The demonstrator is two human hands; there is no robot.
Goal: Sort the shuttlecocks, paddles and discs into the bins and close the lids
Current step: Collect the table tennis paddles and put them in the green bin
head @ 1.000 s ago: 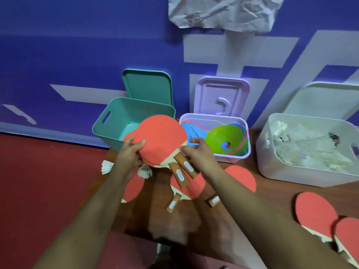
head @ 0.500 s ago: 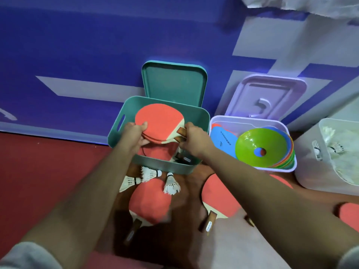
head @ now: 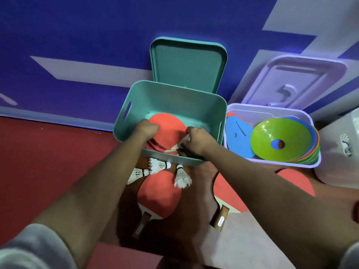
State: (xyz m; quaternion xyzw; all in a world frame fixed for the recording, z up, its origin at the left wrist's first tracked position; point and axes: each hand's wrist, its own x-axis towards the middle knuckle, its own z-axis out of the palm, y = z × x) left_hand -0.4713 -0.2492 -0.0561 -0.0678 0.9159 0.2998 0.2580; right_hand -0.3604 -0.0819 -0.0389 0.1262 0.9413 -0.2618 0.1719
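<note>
Lying inside the teal bin (head: 174, 94), the stack of red paddles (head: 167, 127) covers most of its floor, blades toward 11 o'clock and handles toward 5 o'clock against the near wall. The left hand (head: 148, 129) grips the stack's 9 o'clock edge, fingers curled down over the top blade. The right hand (head: 198, 137) is curled round the handle end at 4 o'clock. The handles are almost wholly hidden under it, and the paddles in the stack cannot be counted.

The teal lid (head: 188, 63) stands upright at the bin's 12 o'clock. Just outside the bin at 6 o'clock lie three shuttlecocks (head: 158, 165), one overlapping the blade of a loose paddle (head: 159, 195) on the wooden table (head: 198, 191). At 5 o'clock a second loose paddle (head: 229, 191) is partly covered by the right forearm, and a third paddle (head: 297, 181) shows only part of its red blade beyond the arm.

Just beside the teal bin at 3 o'clock, the lilac bin (head: 272, 164) holds stacked discs, a green disc (head: 272, 131) uppermost and a blue disc (head: 237, 138) against it. The lilac lid (head: 297, 80) stands upright behind. Farther toward 3 o'clock a white bin (head: 338, 167) is cut off by the frame edge, its contents blurred.
</note>
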